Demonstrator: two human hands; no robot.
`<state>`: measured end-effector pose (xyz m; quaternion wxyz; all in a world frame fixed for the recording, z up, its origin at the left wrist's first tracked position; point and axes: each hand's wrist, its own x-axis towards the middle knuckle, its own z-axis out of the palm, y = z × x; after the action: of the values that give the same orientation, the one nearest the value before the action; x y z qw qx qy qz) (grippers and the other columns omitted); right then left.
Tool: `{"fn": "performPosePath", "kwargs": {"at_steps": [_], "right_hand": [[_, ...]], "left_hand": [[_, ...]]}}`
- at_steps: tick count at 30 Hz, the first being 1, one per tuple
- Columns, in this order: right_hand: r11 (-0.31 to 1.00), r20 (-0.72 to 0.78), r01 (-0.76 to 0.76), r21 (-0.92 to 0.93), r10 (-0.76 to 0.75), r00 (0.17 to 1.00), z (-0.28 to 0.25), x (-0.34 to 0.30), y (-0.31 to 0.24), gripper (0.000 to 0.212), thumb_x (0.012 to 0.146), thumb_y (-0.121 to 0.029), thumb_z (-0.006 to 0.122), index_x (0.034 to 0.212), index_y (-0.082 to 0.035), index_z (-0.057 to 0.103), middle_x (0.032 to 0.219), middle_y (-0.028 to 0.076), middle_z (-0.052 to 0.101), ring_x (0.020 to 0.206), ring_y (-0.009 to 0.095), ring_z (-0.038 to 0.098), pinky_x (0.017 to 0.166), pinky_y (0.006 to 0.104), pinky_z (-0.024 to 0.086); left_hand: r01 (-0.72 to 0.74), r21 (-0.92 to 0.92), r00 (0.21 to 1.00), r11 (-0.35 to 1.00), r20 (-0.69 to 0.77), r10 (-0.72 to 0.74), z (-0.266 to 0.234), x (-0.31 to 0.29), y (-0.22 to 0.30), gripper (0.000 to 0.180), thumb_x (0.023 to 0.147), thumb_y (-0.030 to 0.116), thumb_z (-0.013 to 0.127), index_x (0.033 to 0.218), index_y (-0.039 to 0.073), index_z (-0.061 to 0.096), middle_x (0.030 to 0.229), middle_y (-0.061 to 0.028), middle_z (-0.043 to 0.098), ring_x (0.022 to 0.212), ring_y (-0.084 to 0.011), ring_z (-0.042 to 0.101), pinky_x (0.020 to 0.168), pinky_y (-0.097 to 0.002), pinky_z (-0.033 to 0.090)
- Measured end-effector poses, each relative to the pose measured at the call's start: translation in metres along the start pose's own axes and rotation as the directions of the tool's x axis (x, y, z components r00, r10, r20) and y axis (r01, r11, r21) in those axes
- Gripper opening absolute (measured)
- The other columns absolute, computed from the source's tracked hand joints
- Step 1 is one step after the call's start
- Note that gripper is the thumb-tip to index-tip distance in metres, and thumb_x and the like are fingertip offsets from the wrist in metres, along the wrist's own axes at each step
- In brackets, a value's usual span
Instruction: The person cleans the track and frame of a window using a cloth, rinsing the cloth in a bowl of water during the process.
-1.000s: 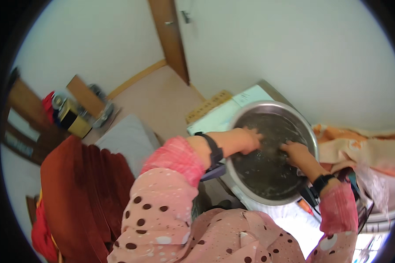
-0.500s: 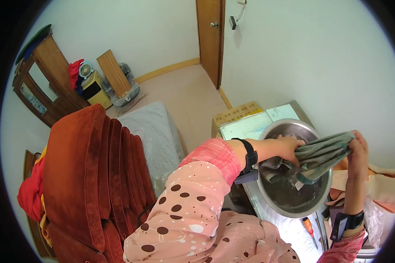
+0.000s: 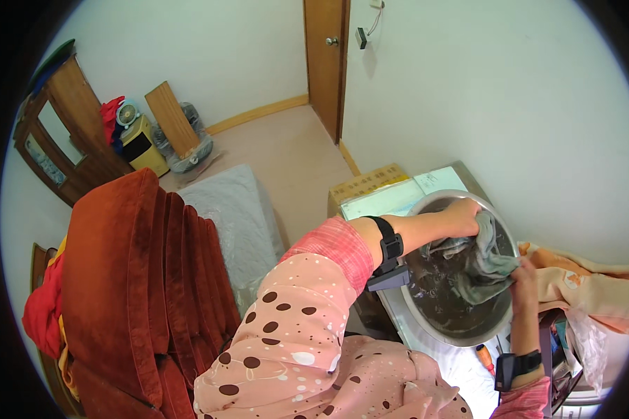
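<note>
Grey-green cloth (image 3: 488, 264) hangs bunched between your two hands, over murky water (image 3: 433, 290) in the metal basin (image 3: 435, 336). Your left hand (image 3: 465, 217) grips its far end above the basin; your right hand (image 3: 523, 281) pinches the near edge beside the rim. It looks wet through, so the soaking seems done. Its folds are loose, not twisted, so wringing appears not yet done; how clean it is, you cannot tell from here. A screwdriver (image 3: 484, 358) lies on the bench (image 3: 461, 366), near your right wrist.
</note>
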<state>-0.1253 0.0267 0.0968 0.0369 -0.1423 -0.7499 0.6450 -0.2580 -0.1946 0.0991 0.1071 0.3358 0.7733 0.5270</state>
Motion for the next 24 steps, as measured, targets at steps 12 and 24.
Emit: {"fn": "performPosePath", "kwargs": {"at_steps": [12,24], "right_hand": [[0.673,0.158,0.508,-0.538,-0.511,0.845,0.058,-0.027,-0.037,0.109,0.059,-0.026,0.080,0.144,-0.013,0.012,0.130,0.017,0.045,0.114,0.023,0.048,0.095,0.0325,0.038],[0.554,0.264,0.534,-0.639,-0.494,0.829,0.067,-0.018,-0.110,0.058,0.060,-0.003,0.058,0.118,-0.004,0.054,0.101,0.019,0.062,0.097,0.029,0.059,0.086,0.0324,0.044]], "left_hand": [[-0.232,0.234,0.972,0.944,0.081,0.219,0.028,-0.014,0.064,0.043,0.059,0.000,0.061,0.101,0.005,0.052,0.094,-0.0181,0.060,0.093,-0.0366,0.057,0.078,-0.0424,0.045],[-0.203,-0.144,0.923,0.968,0.301,0.239,0.000,-0.016,-0.008,0.054,0.063,0.006,0.072,0.113,0.002,0.054,0.094,-0.0088,0.060,0.090,-0.0181,0.056,0.082,-0.0291,0.045]]}}
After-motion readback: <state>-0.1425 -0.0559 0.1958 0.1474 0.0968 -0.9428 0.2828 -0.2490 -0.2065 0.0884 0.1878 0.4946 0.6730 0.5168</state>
